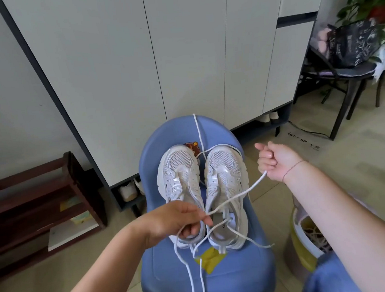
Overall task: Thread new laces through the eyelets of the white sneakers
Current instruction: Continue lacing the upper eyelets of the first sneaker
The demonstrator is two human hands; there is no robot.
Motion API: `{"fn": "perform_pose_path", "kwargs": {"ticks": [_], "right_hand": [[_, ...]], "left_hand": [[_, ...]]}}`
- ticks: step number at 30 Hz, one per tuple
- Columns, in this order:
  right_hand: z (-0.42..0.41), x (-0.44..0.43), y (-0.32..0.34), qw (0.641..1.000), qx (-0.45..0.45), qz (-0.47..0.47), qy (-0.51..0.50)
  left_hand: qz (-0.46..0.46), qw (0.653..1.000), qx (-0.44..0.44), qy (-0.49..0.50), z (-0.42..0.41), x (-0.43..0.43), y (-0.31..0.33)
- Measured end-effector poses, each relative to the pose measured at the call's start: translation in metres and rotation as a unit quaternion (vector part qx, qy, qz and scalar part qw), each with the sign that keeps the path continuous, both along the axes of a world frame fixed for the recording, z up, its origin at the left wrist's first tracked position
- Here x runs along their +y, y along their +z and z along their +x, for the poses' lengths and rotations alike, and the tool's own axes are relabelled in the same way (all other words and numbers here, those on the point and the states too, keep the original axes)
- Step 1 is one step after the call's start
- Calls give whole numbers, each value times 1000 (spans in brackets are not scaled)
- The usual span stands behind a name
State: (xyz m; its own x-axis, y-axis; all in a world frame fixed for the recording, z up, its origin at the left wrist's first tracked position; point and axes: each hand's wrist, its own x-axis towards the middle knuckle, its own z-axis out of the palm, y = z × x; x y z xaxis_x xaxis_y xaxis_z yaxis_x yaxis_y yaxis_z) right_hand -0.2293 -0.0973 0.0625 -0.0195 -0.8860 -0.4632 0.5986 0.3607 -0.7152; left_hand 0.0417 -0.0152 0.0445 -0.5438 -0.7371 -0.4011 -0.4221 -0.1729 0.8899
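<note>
Your left hand [177, 221] pinches the slim, round white lace [259, 178], grip closed on it above the glossy mesh sneakers [180, 177]. They sit paired on a smooth, rounded blue stool [210, 281]. Your right hand [278, 159] fists the lace's far stretch.

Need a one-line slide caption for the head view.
Left hand pinches and right hand grips a white lace stretched above two white sneakers on a blue stool.
</note>
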Motion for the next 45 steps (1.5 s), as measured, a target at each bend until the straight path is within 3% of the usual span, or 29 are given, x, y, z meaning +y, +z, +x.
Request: {"fn": "perform_pose_path", "kwargs": {"ticks": [5, 8, 11, 14, 18, 20, 24, 26, 28, 32, 36, 38, 41, 43, 45], "right_hand": [[4, 8, -18, 997, 71, 29, 4], [7, 19, -18, 1000, 15, 15, 5], [7, 27, -6, 998, -39, -45, 18], [14, 36, 6, 992, -28, -115, 39], [23, 46, -4, 979, 26, -192, 58], [26, 48, -10, 973, 47, -213, 71], [31, 51, -13, 961, 105, -241, 84], [32, 54, -17, 955, 179, -216, 94], [34, 57, -21, 958, 199, -173, 114], [43, 63, -22, 965, 180, -149, 118], [41, 55, -22, 959, 231, -149, 66], [32, 46, -20, 924, 348, -153, 44], [19, 32, -8, 830, 527, -173, 67], [14, 24, -2, 782, 584, -193, 99], [13, 18, -3, 764, 602, -198, 120]], "left_hand": [[-73, 986, 7, 152, -19, -23, 5], [-109, 962, 29, 248, -35, -37, 13], [-179, 950, -29, 253, -49, -45, 16], [-232, 949, -49, 210, -69, -41, 20], [-120, 978, 107, 130, -97, -23, 9], [-69, 977, 135, 147, -105, -14, -4], [-27, 960, 147, 237, -111, -4, -19], [-35, 951, 149, 269, -109, -4, -19], [-42, 942, 157, 294, -106, -4, -18], [-37, 943, 154, 292, -100, -4, -16], [-62, 951, 137, 272, -94, -9, -18], [-83, 944, 120, 296, -87, -16, -22], [-67, 929, 140, 335, -80, -28, -26], [-64, 931, 139, 331, -80, -34, -26], [-66, 937, 135, 316, -83, -39, -24]]}}
